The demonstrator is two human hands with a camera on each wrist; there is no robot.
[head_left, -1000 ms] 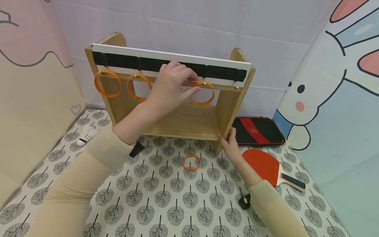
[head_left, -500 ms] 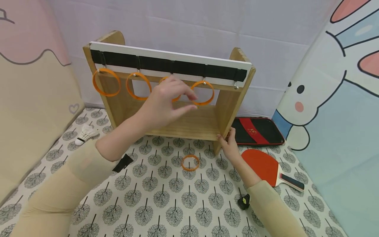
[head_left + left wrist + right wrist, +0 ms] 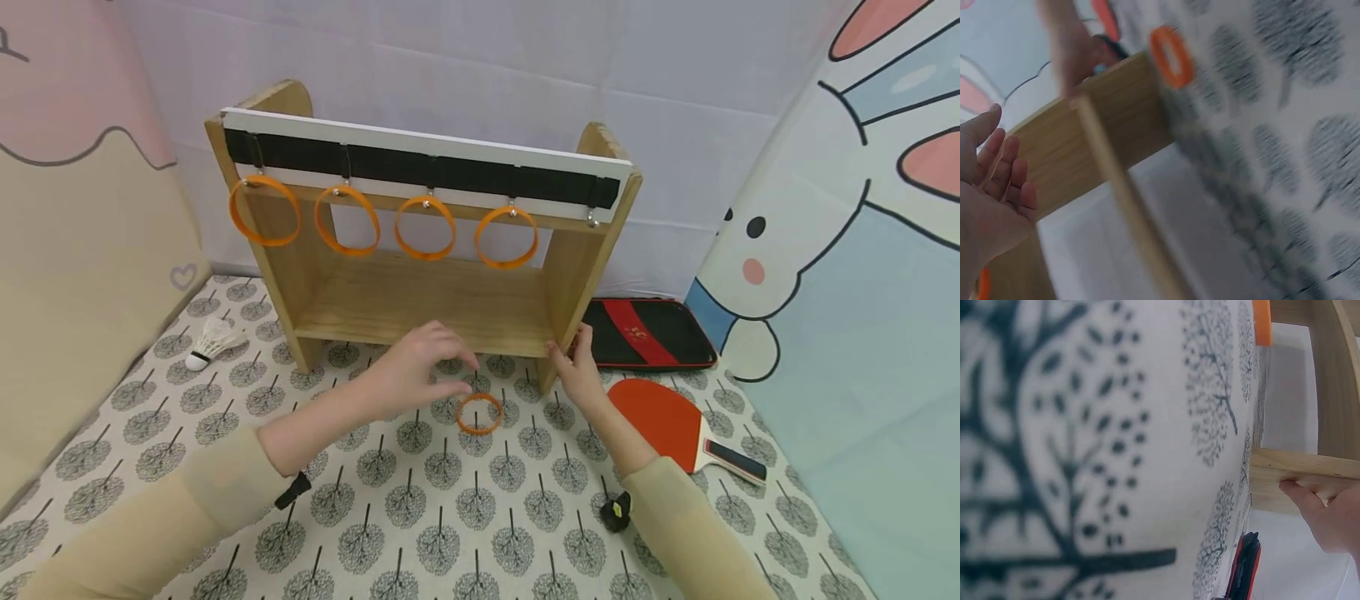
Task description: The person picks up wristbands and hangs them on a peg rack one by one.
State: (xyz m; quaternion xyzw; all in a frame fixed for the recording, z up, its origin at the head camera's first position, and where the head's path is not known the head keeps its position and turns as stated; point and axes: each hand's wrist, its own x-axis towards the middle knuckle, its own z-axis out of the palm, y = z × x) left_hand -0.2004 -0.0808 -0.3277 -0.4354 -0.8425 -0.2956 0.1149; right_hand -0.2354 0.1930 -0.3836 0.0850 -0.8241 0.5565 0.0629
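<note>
My left hand (image 3: 411, 373) is low in front of the wooden shelf (image 3: 427, 304), its fingers and thumb apart and holding nothing. Just beyond its fingertips an orange ring (image 3: 479, 414) lies flat on the tablecloth; the left wrist view has this ring (image 3: 1172, 57) too, blurred. My right hand (image 3: 579, 371) grips the shelf's right side panel near the bottom. In the right wrist view its thumb (image 3: 1302, 497) lies against the wood. Several orange rings (image 3: 425, 256) hang from hooks on the white and black front bar (image 3: 420, 167). The rightmost hook (image 3: 592, 220) bears no ring.
Right of the shelf lie a black and red case (image 3: 652, 333) and a red table tennis bat (image 3: 656, 421). A shuttlecock (image 3: 213, 342) lies at the left. Tree-patterned cloth (image 3: 442, 508) covers the table; a small black object (image 3: 617, 512) lies near the right sleeve.
My left hand has come away from the hanging rings and dropped to the table's level, near the lying ring. The right hand has kept its hold on the shelf.
</note>
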